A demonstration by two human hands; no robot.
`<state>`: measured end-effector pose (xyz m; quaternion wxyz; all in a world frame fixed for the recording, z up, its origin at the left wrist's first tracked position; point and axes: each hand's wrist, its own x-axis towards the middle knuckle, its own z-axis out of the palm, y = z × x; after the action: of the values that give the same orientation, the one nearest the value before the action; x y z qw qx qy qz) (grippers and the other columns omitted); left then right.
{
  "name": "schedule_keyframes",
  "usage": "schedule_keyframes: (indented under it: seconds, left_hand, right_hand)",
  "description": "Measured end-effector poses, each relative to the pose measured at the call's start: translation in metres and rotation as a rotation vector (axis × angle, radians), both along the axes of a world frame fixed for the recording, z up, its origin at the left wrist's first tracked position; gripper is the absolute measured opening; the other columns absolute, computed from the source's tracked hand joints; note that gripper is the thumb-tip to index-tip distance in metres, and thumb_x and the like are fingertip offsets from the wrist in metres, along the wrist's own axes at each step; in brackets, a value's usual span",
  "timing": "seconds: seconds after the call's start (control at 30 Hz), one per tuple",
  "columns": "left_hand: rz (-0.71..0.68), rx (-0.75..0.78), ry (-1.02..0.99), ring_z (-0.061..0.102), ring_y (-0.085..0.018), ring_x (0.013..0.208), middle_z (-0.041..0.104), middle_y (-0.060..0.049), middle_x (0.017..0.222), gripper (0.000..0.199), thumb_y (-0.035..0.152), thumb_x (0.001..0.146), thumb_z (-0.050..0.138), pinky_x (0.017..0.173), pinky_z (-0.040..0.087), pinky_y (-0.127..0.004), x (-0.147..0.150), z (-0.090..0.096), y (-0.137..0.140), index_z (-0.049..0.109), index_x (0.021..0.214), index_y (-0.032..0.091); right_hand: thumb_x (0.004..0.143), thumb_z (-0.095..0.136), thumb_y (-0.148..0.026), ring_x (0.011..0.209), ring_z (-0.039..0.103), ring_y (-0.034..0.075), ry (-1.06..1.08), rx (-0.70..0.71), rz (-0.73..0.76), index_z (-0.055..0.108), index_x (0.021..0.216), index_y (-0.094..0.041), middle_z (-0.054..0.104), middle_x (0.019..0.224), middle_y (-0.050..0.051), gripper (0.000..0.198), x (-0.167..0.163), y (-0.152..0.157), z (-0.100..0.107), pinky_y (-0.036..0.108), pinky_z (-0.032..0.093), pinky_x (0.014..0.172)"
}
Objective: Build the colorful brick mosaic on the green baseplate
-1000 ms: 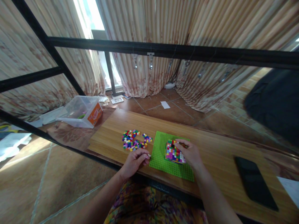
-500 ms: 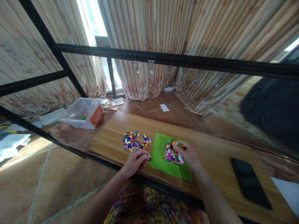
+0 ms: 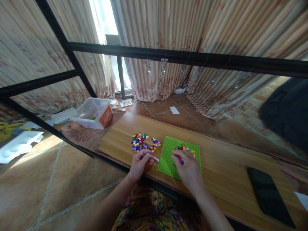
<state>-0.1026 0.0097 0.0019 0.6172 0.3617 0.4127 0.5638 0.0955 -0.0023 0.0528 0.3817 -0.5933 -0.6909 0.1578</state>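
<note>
While your left hand (image 3: 141, 162) pinches a slim white piece (image 3: 156, 158), your right hand (image 3: 189, 166) curls over the brick block (image 3: 183, 148) on the green baseplate (image 3: 167, 150), grip unclear; block's probably light, stiff: hold its sides.

The right grip (image 3: 188, 168) partly hides stacked bricks (image 3: 183, 148).

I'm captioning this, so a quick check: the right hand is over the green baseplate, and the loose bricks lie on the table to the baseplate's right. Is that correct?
Not quite: the loose bricks lie to the left of the green baseplate, as the head view shows. They are on the table, and the right hand is over the baseplate.
</note>
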Motion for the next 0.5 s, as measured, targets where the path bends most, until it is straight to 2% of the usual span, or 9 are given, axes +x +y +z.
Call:
schedule_keyframes:
  seconds: [0.1,0.23,0.37,0.5]
  left_hand:
    - [0.069,-0.001,-0.02,0.059,-0.01,0.062,0.067,-0.001,0.075,0.028,0.038,0.075,0.072,0.056,0.047,-0.021,0.001,-0.001,-0.002,0.066,0.091,0.015]
    - [0.11,-0.008,-0.036,0.059,-0.01,0.061,0.067,-0.001,0.076,0.027,0.036,0.074,0.073,0.057,0.046,-0.021,0.001,-0.001,-0.002,0.066,0.091,0.016]
    - [0.091,-0.036,-0.036,0.059,-0.011,0.062,0.067,-0.001,0.076,0.027,0.036,0.074,0.073,0.057,0.047,-0.022,0.001,0.0,-0.001,0.066,0.091,0.016]
    - [0.08,-0.029,-0.041,0.058,-0.01,0.062,0.066,-0.002,0.077,0.027,0.036,0.075,0.072,0.057,0.046,-0.022,0.0,0.0,-0.001,0.066,0.092,0.016]
  right_hand:
    - [0.091,0.052,-0.023,0.088,0.06,0.022,-0.308,-0.046,0.151,0.07,0.088,-0.021,0.07,0.088,0.006,0.018,-0.036,0.002,-0.001,0.035,0.042,0.082]
    - [0.09,0.052,-0.017,0.089,0.056,0.024,-0.599,-0.121,0.174,0.067,0.087,-0.019,0.068,0.087,0.008,0.016,-0.067,0.008,-0.007,0.036,0.037,0.077]
    - [0.091,0.045,-0.011,0.088,0.056,0.025,-0.68,-0.179,0.147,0.066,0.086,-0.017,0.068,0.088,0.01,0.022,-0.075,0.015,-0.013,0.037,0.036,0.074]
    - [0.092,0.046,-0.014,0.087,0.057,0.024,-0.625,-0.163,0.14,0.064,0.085,-0.019,0.066,0.086,0.008,0.02,-0.07,0.014,-0.013,0.036,0.037,0.073]
